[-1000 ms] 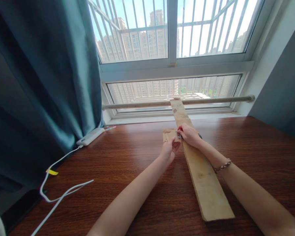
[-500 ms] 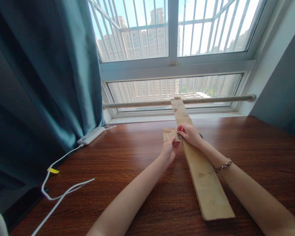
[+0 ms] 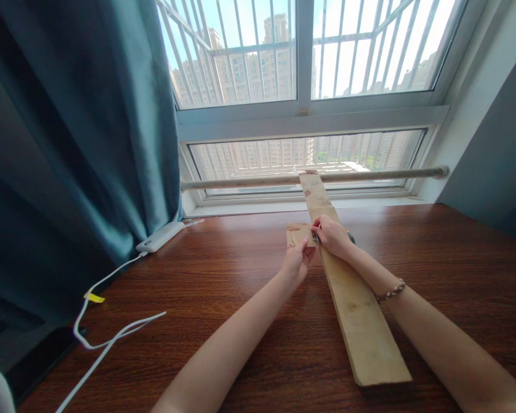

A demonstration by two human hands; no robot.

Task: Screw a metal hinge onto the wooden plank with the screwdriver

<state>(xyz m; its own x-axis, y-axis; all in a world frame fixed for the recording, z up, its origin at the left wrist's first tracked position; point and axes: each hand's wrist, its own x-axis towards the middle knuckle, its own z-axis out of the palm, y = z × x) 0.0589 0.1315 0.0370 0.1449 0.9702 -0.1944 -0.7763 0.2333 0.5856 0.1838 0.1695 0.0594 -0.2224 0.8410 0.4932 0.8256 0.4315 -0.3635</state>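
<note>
My left hand (image 3: 298,263) pinches the near edge of a small, thin wooden piece (image 3: 296,232) with brown marks on its face. This piece is held beside the left edge of a long wooden board (image 3: 355,310). Over the board lies my right hand (image 3: 332,234), its thumb and fingers closed at the right end of the small piece. A tiny dark, shiny part (image 3: 315,236) shows at those fingertips, too small to name. Behind the right wrist a dark object (image 3: 351,236) with a touch of yellow peeks out, mostly hidden.
The board's far end rests by a horizontal rail (image 3: 249,182) before the window. A white power bank (image 3: 160,238) with a white cable (image 3: 107,342) lies at left on the brown wooden table (image 3: 223,321), near a blue curtain (image 3: 124,126).
Hardly anything differs. The fingers of my right hand have shifted very slightly at the edge of the small wooden piece, and the view has moved a little.
</note>
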